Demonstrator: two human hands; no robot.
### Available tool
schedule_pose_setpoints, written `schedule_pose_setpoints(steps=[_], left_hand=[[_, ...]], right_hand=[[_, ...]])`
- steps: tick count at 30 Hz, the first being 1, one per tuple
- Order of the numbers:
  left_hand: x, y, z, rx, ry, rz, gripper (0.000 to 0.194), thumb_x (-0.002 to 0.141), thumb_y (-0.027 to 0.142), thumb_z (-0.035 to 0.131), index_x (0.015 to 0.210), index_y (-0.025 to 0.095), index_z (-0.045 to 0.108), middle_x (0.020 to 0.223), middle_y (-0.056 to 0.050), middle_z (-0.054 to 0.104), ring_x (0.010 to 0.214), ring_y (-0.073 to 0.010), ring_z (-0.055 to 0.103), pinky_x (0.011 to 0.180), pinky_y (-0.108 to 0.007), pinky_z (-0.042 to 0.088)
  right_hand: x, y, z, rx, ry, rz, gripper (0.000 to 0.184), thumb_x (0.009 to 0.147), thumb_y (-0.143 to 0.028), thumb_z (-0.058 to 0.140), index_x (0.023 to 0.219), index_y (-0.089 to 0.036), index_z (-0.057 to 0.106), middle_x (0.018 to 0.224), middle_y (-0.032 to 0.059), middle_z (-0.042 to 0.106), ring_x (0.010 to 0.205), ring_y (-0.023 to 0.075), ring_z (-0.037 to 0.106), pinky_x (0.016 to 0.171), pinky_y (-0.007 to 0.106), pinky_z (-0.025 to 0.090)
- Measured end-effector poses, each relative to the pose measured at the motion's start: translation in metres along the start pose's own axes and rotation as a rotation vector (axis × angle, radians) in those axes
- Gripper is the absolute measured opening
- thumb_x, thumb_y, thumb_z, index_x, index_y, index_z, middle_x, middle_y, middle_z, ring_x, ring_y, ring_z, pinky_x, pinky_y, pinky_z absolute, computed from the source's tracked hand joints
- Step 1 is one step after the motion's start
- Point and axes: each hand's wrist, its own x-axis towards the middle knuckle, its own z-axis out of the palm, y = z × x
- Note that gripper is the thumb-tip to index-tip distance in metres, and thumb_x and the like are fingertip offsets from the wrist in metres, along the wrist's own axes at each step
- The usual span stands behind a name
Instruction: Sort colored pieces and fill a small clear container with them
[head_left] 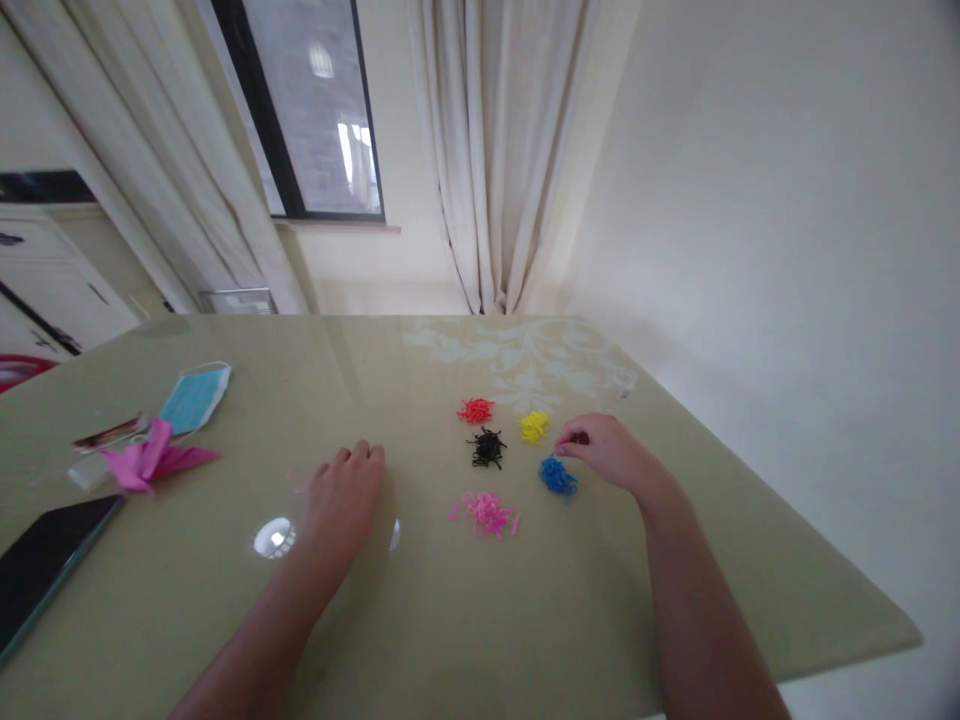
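Five small heaps of tiny coloured bits lie on the olive table (465,620): red (475,410), yellow (534,427), black (487,447), blue (558,476) and pink (489,514). My right hand (604,449) rests between the yellow and blue heaps, its fingers pinched together just above the blue one; what they hold is too small to make out. My left hand (343,494) lies on the table left of the black and pink heaps, palm down with fingers curled, and nothing shows in it.
At the left lie a blue face mask (194,398), a pink folded paper shape (150,459), a small clear packet (109,434) and a dark phone or tablet (45,565). The table's right edge runs close to a white wall. Curtains and a window stand behind.
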Motion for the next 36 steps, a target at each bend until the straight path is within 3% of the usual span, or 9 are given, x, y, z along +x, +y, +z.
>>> schedule_pose_setpoints(steps=[7,14,20,25,31,36], left_hand=[[0.007,-0.001,0.003,-0.059,0.086,-0.014,0.039,0.104,0.016,0.033,0.104,0.017,0.072,0.108,-0.015,0.073,0.105,-0.0336,0.07,0.086,-0.045,0.052],[0.01,-0.004,0.003,-0.095,0.129,-0.017,0.038,0.103,0.021,0.036,0.102,0.018,0.074,0.103,-0.015,0.078,0.103,-0.0331,0.072,0.087,-0.044,0.05],[0.01,-0.003,0.0,-0.168,0.166,-0.064,0.038,0.104,0.024,0.036,0.103,0.019,0.074,0.101,-0.015,0.079,0.097,-0.0327,0.074,0.086,-0.041,0.049],[0.01,-0.005,0.0,-0.235,0.148,-0.103,0.037,0.105,0.027,0.037,0.11,0.021,0.073,0.103,-0.015,0.079,0.095,-0.0332,0.074,0.081,-0.04,0.049],[0.012,-0.008,0.005,-0.371,0.199,-0.088,0.037,0.105,0.024,0.038,0.107,0.021,0.075,0.112,-0.015,0.078,0.099,-0.0335,0.072,0.085,-0.044,0.051],[0.013,0.004,0.006,-0.827,0.329,0.128,0.021,0.099,0.03,0.057,0.1,0.021,0.076,0.103,-0.007,0.08,0.093,-0.0248,0.074,0.084,-0.036,0.055]], right_hand=[[0.005,0.013,0.02,-0.106,0.021,0.081,0.012,0.08,-0.018,0.072,0.074,-0.023,0.081,0.075,0.0047,0.078,0.069,0.0199,0.069,0.064,0.028,0.046],[0.003,0.012,0.016,-0.032,-0.095,0.054,0.018,0.081,-0.017,0.069,0.068,-0.024,0.08,0.068,0.003,0.076,0.063,0.0196,0.068,0.063,0.029,0.047],[0.004,0.007,0.016,-0.13,0.03,0.046,0.025,0.087,-0.019,0.063,0.069,-0.023,0.079,0.072,0.005,0.077,0.065,0.0206,0.067,0.063,0.03,0.044],[0.006,-0.011,0.021,-0.14,0.174,-0.04,0.022,0.09,-0.02,0.06,0.076,-0.021,0.077,0.079,0.0069,0.076,0.068,0.0201,0.064,0.066,0.031,0.043],[0.007,-0.049,0.038,-0.073,0.244,-0.138,0.017,0.092,-0.018,0.061,0.08,-0.019,0.073,0.081,0.0046,0.07,0.069,0.0175,0.06,0.068,0.029,0.042],[0.001,-0.084,0.067,0.213,0.213,-0.257,0.012,0.098,-0.024,0.066,0.093,-0.019,0.076,0.082,0.0028,0.07,0.069,0.0148,0.059,0.066,0.027,0.043]])
